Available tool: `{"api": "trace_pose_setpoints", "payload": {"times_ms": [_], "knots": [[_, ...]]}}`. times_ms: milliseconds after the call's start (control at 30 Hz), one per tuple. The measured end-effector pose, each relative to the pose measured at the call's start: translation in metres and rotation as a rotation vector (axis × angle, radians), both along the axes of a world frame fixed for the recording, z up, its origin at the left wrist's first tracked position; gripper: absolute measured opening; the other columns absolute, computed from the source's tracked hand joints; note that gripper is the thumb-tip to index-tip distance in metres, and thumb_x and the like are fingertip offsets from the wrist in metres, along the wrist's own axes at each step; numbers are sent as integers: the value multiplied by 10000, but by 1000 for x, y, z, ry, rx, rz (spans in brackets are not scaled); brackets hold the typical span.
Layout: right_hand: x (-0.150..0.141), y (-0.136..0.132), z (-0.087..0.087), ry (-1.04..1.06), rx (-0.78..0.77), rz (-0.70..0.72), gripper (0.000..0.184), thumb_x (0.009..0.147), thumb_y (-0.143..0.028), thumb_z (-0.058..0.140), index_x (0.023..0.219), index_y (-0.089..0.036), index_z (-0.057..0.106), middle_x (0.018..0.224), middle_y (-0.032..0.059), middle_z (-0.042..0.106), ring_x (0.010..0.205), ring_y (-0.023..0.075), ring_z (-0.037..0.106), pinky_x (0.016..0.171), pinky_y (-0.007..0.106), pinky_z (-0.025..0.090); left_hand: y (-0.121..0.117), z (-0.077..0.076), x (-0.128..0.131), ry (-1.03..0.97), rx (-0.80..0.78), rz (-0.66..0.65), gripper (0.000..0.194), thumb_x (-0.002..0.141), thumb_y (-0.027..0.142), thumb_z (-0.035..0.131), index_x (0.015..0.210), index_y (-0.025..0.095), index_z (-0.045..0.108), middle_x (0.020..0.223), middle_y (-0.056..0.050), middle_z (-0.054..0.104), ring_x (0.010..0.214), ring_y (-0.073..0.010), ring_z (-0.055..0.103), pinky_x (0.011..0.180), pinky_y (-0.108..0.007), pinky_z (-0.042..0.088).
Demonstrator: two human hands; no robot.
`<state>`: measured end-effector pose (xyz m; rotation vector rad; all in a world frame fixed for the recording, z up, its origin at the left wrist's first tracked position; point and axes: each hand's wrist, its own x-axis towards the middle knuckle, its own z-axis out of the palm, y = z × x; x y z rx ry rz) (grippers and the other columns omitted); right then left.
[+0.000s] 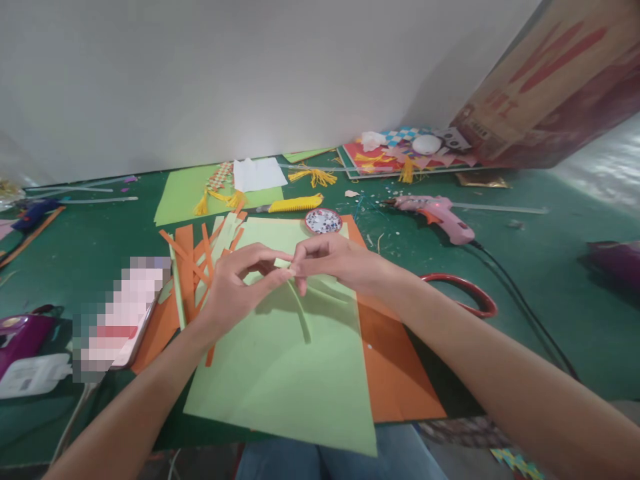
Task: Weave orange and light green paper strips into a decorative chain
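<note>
My left hand and my right hand meet over a light green paper sheet. Both pinch the top of a thin light green paper strip, which curves down from the fingertips toward the sheet. The green sheet lies on an orange sheet. Just left of my left hand is a loose pile of orange and green paper strips. A small round dish of beads sits just beyond my fingers.
A pink glue gun with a black cord lies at the right. Red-handled scissors rest beside the orange sheet. A yellow cutter, yellow tassels, more green paper and a cardboard box are farther back. A blurred-out flat object lies at the left.
</note>
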<state>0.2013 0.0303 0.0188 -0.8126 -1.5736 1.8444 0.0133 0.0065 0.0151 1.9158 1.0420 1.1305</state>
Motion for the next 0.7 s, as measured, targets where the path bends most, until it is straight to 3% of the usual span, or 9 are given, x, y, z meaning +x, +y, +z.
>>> {"api": "trace_pose_setpoints", "payload": {"times_ms": [233, 700], "knots": [[-2, -2, 7, -76, 34, -84, 209, 665, -343, 741, 609, -173, 633, 559, -17, 638, 589, 95, 548, 666, 250, 412, -3, 4, 1, 25, 23, 98, 136, 769, 264, 642, 658, 187, 632, 610, 3, 608, 554, -105, 532, 528, -237, 431], [-2, -1, 3, -113, 104, -101, 194, 680, -349, 724, 636, -177, 646, 592, -11, 644, 609, 101, 564, 642, 249, 434, -3, 3, 2, 11, 10, 105, 139, 766, 186, 624, 627, 185, 613, 592, 21, 600, 545, -95, 537, 550, -232, 439]]}}
